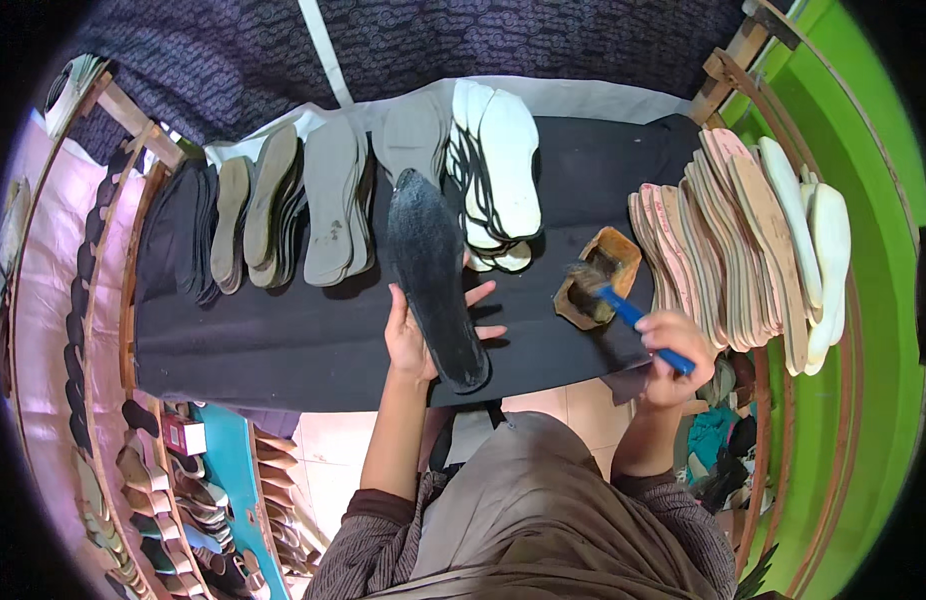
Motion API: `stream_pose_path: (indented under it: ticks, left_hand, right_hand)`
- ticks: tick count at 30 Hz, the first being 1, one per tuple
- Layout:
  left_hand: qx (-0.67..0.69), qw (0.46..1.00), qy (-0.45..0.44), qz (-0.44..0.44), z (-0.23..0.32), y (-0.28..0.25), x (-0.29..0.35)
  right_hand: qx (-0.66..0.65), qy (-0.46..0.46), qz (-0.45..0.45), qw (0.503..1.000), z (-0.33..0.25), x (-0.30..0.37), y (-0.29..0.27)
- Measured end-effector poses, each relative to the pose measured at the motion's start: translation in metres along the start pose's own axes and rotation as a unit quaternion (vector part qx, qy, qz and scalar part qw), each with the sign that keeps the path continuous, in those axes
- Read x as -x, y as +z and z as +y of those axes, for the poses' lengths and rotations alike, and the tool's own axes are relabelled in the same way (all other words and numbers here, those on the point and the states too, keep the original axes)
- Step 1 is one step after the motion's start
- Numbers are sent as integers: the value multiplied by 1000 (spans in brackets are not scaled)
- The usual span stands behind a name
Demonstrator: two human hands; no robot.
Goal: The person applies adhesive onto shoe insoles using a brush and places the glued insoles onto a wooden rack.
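A black insole [430, 270], shiny on its upper face, rests across the palm of my left hand [413, 335], with the fingers spread out behind it. My right hand [675, 350] is closed round the blue handle of a brush [623, 308]. The bristles of that brush reach into a brownish, stained open container [615, 246] on the dark cloth. Its contents are partly hidden by the brush head. Just beyond the black insole lie a stack of grey insoles [408, 130] and a stack of white insoles [508, 160].
Dark cloth covers the table [543, 345]. More grey insoles [333, 200], olive ones [273, 200] and dark ones [188, 230] line its left side. A long row of beige and pink insoles [723, 250] borders the right. Racks with shoes [148, 500] stand at lower left, beside a green wall opposite.
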State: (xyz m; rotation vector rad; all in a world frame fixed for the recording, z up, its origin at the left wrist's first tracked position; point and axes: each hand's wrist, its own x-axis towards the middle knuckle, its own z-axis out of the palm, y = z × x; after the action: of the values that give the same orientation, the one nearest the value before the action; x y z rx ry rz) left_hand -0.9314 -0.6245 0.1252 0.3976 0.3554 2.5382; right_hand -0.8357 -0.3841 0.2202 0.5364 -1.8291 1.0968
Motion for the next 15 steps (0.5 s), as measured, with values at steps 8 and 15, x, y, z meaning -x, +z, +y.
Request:
stream_pose_path:
  ticks: [8, 15]
  left_hand:
    - [16, 1000, -4, -6, -3, -4, 0]
    - [4, 1000, -23, 0, -8, -2, -1]
  right_hand:
    - [145, 122, -119, 975, 20, 28, 1]
    - [256, 176, -185, 932, 14, 43, 8]
